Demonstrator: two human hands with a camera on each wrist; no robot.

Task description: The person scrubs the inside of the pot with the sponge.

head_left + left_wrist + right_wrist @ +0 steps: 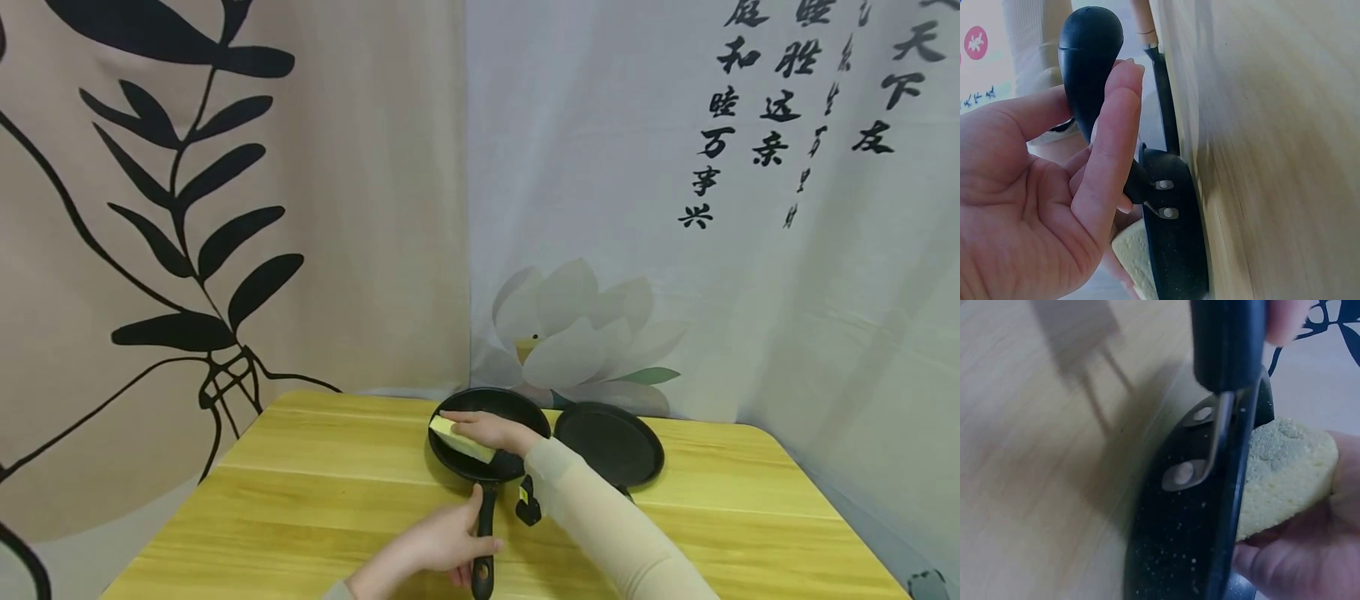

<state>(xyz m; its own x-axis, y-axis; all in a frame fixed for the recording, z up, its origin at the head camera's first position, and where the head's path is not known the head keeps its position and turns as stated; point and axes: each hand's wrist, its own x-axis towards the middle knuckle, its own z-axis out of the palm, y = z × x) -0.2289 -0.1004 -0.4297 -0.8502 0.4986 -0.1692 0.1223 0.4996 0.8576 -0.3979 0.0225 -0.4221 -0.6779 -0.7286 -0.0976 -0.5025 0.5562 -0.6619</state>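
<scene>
A black frying pan point(517, 407) rests on the wooden table, its handle point(486, 521) pointing toward me. My left hand point(438, 540) grips that handle, with the thumb on one side and fingers on the other; the left wrist view shows the fingers crossing the handle point(1088, 62). Inside the pan, my right hand point(491, 431) holds a pale yellow sponge point(459, 439) against the left part of the pan. The right wrist view shows the sponge point(1288, 487) over the rim, with thumb and fingers about it. The pan's riveted handle bracket point(1213, 450) shows there too.
A flat black pan point(607, 442) lies to the right of the frying pan, its handle mostly hidden behind my right sleeve point(615, 525). Between pan and sleeve sits a small black object point(528, 504) with a yellow patch. Printed curtains point(390, 208) hang behind the table point(322, 475).
</scene>
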